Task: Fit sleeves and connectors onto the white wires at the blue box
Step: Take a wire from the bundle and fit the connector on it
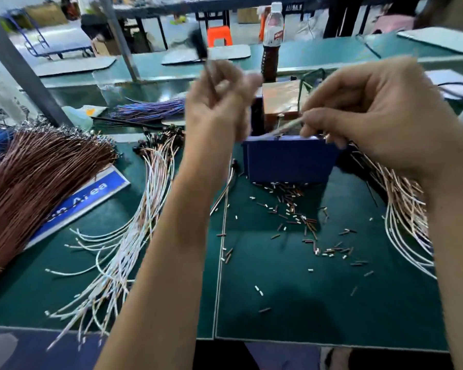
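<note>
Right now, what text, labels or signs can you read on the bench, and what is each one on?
"Area": white letters on the blue sign lying on the green mat; the word before it is hidden by the brown wires.
Red label on the bottle: too blurred to read.
Nothing else legible.

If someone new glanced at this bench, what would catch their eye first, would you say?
Two raised hands, left hand and right hand, pinch a white wire above the blue box at centre. A thick brown wire bundle fans across the left, and small sleeves litter the green mat.
</note>
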Demonstrator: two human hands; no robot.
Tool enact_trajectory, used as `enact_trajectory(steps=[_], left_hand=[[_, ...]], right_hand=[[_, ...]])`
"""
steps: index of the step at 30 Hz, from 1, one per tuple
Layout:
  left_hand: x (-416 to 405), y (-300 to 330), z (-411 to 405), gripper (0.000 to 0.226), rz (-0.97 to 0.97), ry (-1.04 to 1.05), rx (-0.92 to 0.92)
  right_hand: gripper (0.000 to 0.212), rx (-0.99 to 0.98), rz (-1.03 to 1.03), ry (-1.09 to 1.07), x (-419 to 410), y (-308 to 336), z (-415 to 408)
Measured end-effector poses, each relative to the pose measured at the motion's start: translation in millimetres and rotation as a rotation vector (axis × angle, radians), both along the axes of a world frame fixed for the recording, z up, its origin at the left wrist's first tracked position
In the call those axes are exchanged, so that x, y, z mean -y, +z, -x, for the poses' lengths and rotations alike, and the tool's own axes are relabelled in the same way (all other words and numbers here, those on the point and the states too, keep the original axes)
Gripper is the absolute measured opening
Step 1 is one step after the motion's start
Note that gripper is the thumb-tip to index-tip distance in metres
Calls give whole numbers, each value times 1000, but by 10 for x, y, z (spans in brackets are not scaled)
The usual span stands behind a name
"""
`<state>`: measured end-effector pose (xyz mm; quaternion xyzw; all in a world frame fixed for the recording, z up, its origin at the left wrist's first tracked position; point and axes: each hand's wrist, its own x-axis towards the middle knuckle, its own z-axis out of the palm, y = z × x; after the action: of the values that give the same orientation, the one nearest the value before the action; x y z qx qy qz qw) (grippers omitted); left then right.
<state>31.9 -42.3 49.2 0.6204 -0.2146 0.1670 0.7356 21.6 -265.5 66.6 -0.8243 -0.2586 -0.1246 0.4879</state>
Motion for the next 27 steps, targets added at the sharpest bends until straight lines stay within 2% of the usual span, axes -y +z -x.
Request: enact_trajectory(steps=[3, 5, 7, 14, 23, 27], left_hand=[[266, -367, 13, 15, -364, -28, 40], [330, -536, -22, 15, -501, -39, 92], [398, -693, 17, 14, -556, -77, 77], [350, -972, -96, 7, -497, -169, -153], [317, -1024, -82, 7, -386, -263, -317], [297, -1003, -99, 6, -373, -325, -365]], right_hand=[[9, -112, 39, 47, 138, -193, -15], [8, -155, 44, 35, 184, -335, -17], [9, -175, 50, 7, 208, -468, -12], [12, -212, -1, -10, 296, -800, 42], [10, -21, -41, -115, 209, -1056, 37], [5, 10, -96, -88, 202, -1098, 51]])
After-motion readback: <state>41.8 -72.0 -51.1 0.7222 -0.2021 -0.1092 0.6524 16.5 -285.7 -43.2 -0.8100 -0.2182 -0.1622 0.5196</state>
